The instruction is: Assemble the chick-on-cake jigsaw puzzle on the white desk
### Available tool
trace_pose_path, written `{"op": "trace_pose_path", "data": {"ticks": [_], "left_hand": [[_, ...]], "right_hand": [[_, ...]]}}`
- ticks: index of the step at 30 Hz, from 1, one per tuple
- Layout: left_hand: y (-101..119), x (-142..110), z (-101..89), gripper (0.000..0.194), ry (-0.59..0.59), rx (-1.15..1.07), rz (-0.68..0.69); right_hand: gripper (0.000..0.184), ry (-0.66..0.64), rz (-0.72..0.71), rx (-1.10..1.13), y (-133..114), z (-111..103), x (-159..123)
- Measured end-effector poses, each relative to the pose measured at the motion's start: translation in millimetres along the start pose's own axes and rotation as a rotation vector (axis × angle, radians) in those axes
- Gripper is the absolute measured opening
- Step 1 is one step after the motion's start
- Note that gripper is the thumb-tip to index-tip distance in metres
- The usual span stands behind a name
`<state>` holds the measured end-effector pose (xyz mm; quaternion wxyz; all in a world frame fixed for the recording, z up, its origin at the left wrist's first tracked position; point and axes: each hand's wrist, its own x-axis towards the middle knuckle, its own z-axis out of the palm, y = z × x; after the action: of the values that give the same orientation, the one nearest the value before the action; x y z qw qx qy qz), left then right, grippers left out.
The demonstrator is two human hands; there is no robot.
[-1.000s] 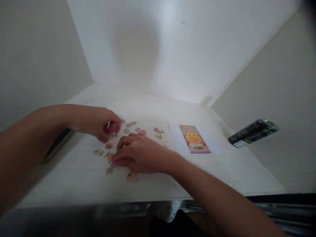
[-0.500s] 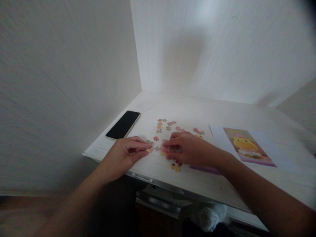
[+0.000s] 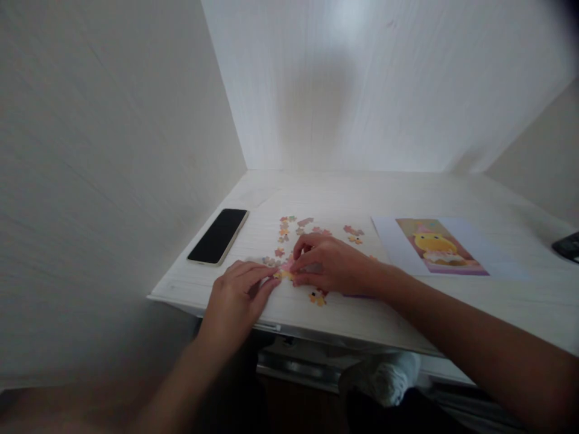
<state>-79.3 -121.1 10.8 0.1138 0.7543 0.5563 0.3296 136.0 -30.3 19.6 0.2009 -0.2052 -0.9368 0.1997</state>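
Between my hands on the white tabletop lies a small cluster of pink and yellow jigsaw puzzle pieces [image 3: 286, 270]. My left hand [image 3: 239, 289] pinches a yellow puzzle piece [image 3: 277, 275] at the cluster's left side. From the right, my right hand [image 3: 323, 262] has its fingers closed on a pink puzzle piece [image 3: 289, 264], partly hidden by the fingertips. A yellow and red puzzle piece with a black dot [image 3: 317, 297] rests just below my right hand. Several loose puzzle pieces [image 3: 284, 231] lie spread above the hands.
A black-screened phone [image 3: 218, 236] lies at the left of the table [image 3: 316, 190]. On the right, a printed sheet [image 3: 436, 247] shows a yellow toy figure. A dark object [image 3: 567, 247] sits at the far right edge. White walls stand behind and to the left.
My hands have come closer together, closing the gap between the pieces they hold. The pink and yellow pieces now meet or nearly meet. The camera view has shifted slightly.
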Motion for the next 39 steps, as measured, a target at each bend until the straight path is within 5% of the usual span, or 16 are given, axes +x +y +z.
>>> {"op": "trace_pose_path", "data": {"ticks": [18, 39], "left_hand": [[-5.4, 1.5, 8.8, 0.008, 0.141, 0.156, 0.167], [-4.6, 2.3, 6.8, 0.016, 0.023, 0.145, 0.19]], "right_hand": [[0.012, 0.042, -0.065, 0.009, 6.0, 2.4, -0.9], [0.014, 0.037, -0.02, -0.022, 5.5, 3.1, -3.6]]}}
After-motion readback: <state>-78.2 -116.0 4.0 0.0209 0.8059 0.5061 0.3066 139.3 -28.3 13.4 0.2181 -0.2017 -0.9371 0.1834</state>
